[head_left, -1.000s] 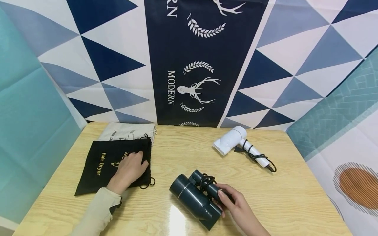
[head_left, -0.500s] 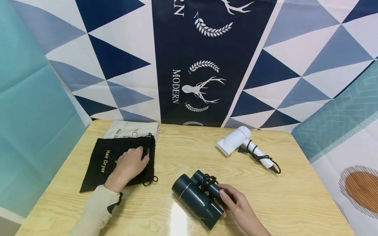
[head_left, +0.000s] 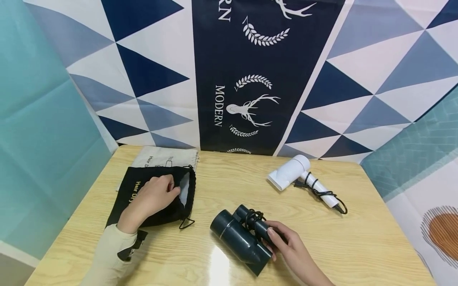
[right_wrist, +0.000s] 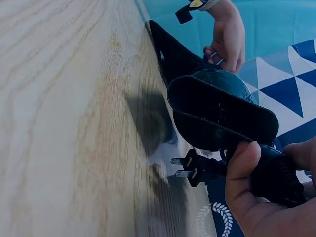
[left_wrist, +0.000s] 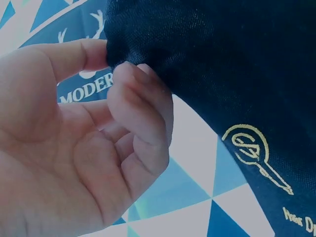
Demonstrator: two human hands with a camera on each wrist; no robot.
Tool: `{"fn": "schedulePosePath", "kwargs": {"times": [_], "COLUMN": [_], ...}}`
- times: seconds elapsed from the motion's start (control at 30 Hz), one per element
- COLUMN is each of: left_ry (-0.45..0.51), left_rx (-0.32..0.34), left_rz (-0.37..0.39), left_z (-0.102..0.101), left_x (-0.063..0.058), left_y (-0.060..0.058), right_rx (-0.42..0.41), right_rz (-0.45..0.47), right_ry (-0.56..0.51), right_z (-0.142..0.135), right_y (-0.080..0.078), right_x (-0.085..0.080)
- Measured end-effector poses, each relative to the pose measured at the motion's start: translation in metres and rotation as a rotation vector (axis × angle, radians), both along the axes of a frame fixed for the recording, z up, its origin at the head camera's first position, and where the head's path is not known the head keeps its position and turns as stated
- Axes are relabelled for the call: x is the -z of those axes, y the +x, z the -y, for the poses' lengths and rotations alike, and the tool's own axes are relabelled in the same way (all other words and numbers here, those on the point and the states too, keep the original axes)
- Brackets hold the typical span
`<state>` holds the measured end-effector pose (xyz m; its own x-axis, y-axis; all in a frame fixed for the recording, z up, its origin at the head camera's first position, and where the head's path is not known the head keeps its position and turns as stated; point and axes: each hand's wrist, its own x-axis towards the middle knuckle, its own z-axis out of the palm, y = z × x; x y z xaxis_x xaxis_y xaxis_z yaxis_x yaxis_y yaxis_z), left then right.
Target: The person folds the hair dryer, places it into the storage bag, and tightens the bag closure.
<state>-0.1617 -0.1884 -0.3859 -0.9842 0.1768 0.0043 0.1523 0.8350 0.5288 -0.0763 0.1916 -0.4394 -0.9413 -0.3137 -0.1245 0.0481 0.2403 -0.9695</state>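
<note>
My left hand [head_left: 154, 197] pinches the upper layer of a black drawstring bag [head_left: 121, 198] printed "Hair Dryer" in gold. The bag's mouth gapes on its right side and a pale patch shows inside. In the left wrist view, thumb and fingertips meet on the edge of the black cloth [left_wrist: 207, 54]. My right hand [head_left: 291, 246] grips the folded handle of a dark hair dryer [head_left: 237, 240], its black cord wound round that handle. In the right wrist view the dryer's flat nozzle [right_wrist: 222, 108] faces the camera, and a two-pin plug [right_wrist: 192, 168] hangs beside the fingers.
A white hair dryer [head_left: 290, 172] with a wrapped black cord lies at the back right of the wooden table [head_left: 229, 182]. Partly under the black bag is a light grey bag [head_left: 154, 156]. A patterned cloth wall [head_left: 164, 67] stands behind the table.
My left hand has raised the black bag's upper layer, and its mouth has opened. The right hand keeps its hold on the dark hair dryer. The head view has shifted slightly.
</note>
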Motion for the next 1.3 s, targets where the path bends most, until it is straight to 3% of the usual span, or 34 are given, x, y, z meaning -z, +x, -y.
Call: {"fn": "schedulePosePath", "kwargs": {"times": [0.4,0.8,1.3], "left_ry": [0.039,0.058,0.048], "left_rx": [0.070,0.112,0.127], "left_rz": [0.042,0.041,0.040], "left_z": [0.009,0.012,0.008], "left_x": [-0.016,-0.026,-0.027], "left_y": [0.007,0.016,0.018], "right_rx": [-0.039,-0.018,-0.059], "right_rz": [0.007,-0.009,-0.060], "right_ry": [-0.013,0.015,-0.022], "right_z": [0.004,0.012,0.023], "right_y": [-0.006,-0.012,-0.021], "right_x": [-0.001,-0.007,-0.015]}}
